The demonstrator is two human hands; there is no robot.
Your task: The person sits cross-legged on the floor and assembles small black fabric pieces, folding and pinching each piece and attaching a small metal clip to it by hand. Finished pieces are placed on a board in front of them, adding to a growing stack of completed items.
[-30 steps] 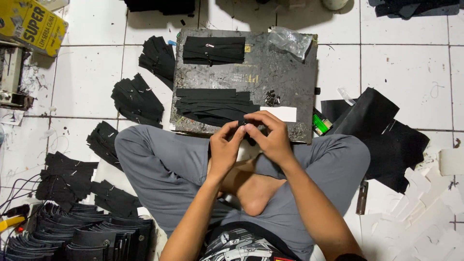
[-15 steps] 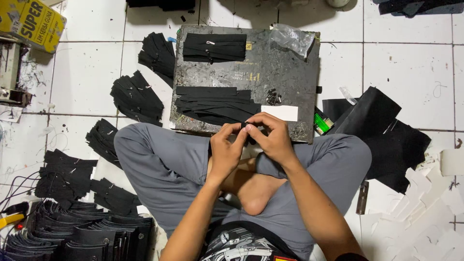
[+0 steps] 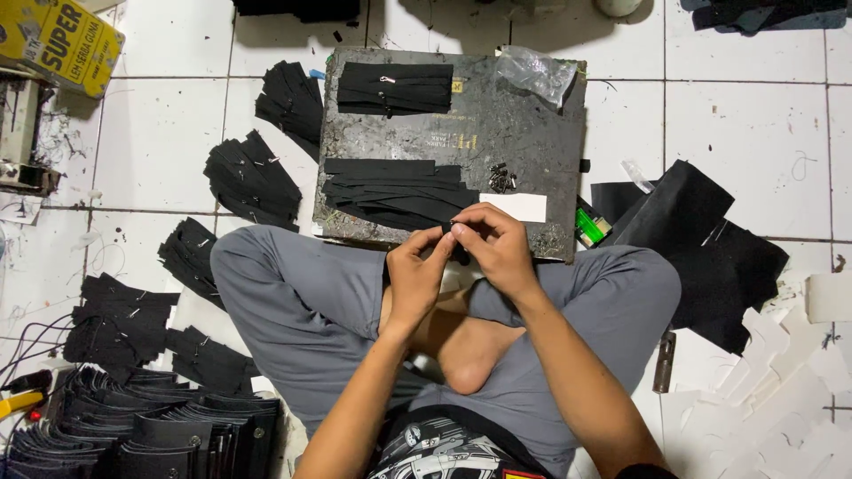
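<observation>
Both hands' fingers point(image 3: 461, 232) pinch a mostly hidden black strip point(image 3: 461, 255).

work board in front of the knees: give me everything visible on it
The board is a dark grey, roughly square slab, scuffed and speckled with pale marks, flat on the white tile floor. Its near edge meets the grey-trousered knees. On it: a stack of black zipper strips at the far left, a fanned pile of black strips nearer, a small heap of metal sliders, a white card and a crumpled clear bag at the far right corner. Material cannot be told.
</observation>
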